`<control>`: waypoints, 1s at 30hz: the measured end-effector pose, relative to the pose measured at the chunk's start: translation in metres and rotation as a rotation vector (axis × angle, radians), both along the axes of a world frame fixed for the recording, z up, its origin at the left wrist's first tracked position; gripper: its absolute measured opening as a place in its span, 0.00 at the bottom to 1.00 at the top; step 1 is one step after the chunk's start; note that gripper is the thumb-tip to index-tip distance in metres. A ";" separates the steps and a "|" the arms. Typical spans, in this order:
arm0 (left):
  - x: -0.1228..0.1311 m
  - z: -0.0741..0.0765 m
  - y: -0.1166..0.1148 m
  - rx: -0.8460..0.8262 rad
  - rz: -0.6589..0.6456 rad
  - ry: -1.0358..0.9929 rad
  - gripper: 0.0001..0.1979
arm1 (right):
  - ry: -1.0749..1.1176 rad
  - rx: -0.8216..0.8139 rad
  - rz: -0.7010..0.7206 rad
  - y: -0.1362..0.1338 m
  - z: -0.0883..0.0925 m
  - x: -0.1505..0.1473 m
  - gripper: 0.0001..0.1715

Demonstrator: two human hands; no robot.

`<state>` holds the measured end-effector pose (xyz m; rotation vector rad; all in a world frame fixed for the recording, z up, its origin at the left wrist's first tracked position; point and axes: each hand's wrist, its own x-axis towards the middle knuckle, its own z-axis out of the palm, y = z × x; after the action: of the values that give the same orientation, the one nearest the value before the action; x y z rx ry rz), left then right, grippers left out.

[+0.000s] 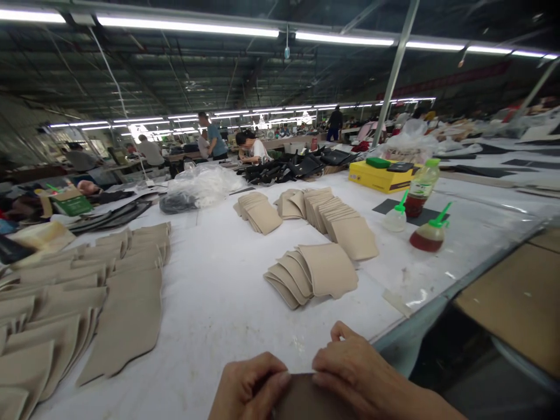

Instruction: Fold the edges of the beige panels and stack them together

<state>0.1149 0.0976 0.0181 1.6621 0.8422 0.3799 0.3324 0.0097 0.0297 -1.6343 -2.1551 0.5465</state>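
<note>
Two bare hands meet at the near edge of the white-covered work table (227, 291), and I use the small fan of beige cut pieces (312, 274) lying mid-table as my marker. Far to the left of that fan, big beige cut panels (79, 303) overlap in rows, running out to the table's left end. Nearer me than the fan and a little left of it, the left hand (249, 388) is curled, its thumb pressed down on the edge of a dark brown flat piece of material (306, 402). That brown piece sits directly in front of the fan at the table's near edge, held between both hands. The right hand (363, 382) closes on its upper right edge, fingers laid flat along it.

Behind the fan and to its left lies a crumpled clear plastic bag (201, 186). Straight behind the fan, more beige stacks (336, 221) spread in a row. Right of the fan stand two squat squeeze bottles with green caps (431, 236), one holding red liquid, and a taller plastic bottle (422, 186). Behind those rests a flat yellow box (380, 178). Farthest right of the fan, off the table, is a brown cardboard sheet (520, 297).
</note>
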 end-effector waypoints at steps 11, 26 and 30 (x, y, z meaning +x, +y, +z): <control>0.066 0.017 0.029 -0.199 0.233 -0.315 0.22 | 1.159 -0.386 -0.428 -0.006 0.012 0.033 0.32; 0.127 0.009 0.103 -0.546 0.494 -0.371 0.16 | -0.332 0.105 -0.659 0.121 0.040 0.093 0.19; 0.146 0.012 0.111 -0.514 0.523 -0.412 0.21 | -0.360 0.182 -0.723 0.114 0.013 0.096 0.17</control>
<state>0.2609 0.2082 0.0298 0.8350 0.9526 0.7644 0.4284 0.1241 0.0430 -2.3402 -1.5669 -0.1662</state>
